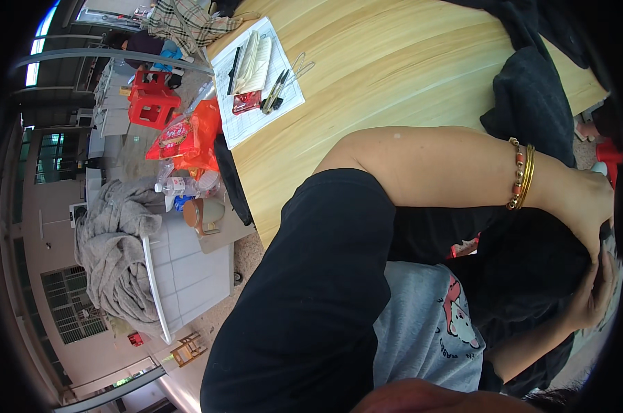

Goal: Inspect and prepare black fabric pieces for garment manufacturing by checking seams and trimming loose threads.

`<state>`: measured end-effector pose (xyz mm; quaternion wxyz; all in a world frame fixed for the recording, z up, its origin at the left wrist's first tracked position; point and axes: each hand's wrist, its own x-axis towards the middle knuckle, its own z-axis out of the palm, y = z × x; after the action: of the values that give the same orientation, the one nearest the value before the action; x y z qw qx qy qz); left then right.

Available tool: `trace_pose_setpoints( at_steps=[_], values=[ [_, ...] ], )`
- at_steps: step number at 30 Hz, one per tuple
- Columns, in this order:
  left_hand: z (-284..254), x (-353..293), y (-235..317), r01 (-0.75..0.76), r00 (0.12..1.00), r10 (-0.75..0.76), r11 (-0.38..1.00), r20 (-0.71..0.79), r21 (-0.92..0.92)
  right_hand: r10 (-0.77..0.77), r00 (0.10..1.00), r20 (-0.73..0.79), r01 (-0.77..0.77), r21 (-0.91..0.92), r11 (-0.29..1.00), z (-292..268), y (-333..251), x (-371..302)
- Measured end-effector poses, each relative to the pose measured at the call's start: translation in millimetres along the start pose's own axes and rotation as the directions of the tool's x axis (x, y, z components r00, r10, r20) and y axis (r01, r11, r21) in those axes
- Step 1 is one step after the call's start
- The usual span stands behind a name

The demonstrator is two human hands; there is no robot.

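Observation:
My left hand (589, 206) reaches to the far right rim of the head view, past a beaded bracelet (516, 172) and gold bangles (529, 175) on the wrist. Just below it is my right hand (593, 294), its fingers pointing up toward the left one, so the two hands meet or overlap there. The bent rim hides most of the fingertips, and I cannot make out anything held. Black cloth (538, 255) lies right beside both hands, over my lap. A dark grey garment (531, 93) hangs over the table edge above my left forearm.
On the wooden table (394, 76) lie a paper sheet (287, 96), a notebook (254, 65), a small red box (246, 102) and thread snips (277, 89). Left of it are a red bag (200, 141), a plastic bottle (177, 186), a lidded jar (205, 212), grey cloth (119, 248) and red stools (153, 103).

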<state>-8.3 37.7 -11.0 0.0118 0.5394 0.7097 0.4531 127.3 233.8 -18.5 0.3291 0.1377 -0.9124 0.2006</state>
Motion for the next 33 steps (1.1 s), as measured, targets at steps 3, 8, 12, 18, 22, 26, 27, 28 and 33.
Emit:
trace_pose_setpoints(
  at_steps=[3,8,12,18,22,26,27,28,33],
  values=[
    [4,1,-2,0.035,0.999,-0.035,0.999,0.008,-0.016,0.051,0.999,-0.016,-0.050,0.071,0.996,5,3,-6],
    [5,-2,8,0.051,0.998,-0.054,0.995,0.033,0.085,0.315,0.947,0.054,-0.318,0.261,0.911,-4,-16,-6],
    [4,-4,14,0.082,0.996,-0.082,0.997,-0.025,0.010,0.281,0.950,0.138,-0.308,0.247,0.919,-9,1,-7],
    [7,-7,13,0.039,0.998,-0.038,0.999,-0.049,0.014,0.493,0.826,0.271,-0.558,0.515,0.651,-1,39,-23],
    [22,-1,3,0.035,0.999,-0.036,0.998,0.020,0.047,0.458,0.795,0.397,-0.601,0.614,0.512,-4,88,-52],
    [26,1,-3,-0.049,0.998,0.050,0.998,-0.031,0.036,0.480,0.776,0.409,-0.622,0.624,0.474,0,94,-55],
    [23,0,-1,-0.074,0.995,0.074,0.997,-0.063,-0.006,0.476,0.775,0.416,-0.623,0.633,0.460,1,93,-54],
    [20,-1,0,-0.100,0.991,0.095,0.994,-0.095,-0.046,0.472,0.773,0.423,-0.624,0.642,0.446,2,92,-55],
    [22,-1,-1,-0.017,1.000,0.020,0.994,-0.024,0.112,0.493,0.759,0.425,-0.639,0.632,0.438,8,88,-54]
  ],
)
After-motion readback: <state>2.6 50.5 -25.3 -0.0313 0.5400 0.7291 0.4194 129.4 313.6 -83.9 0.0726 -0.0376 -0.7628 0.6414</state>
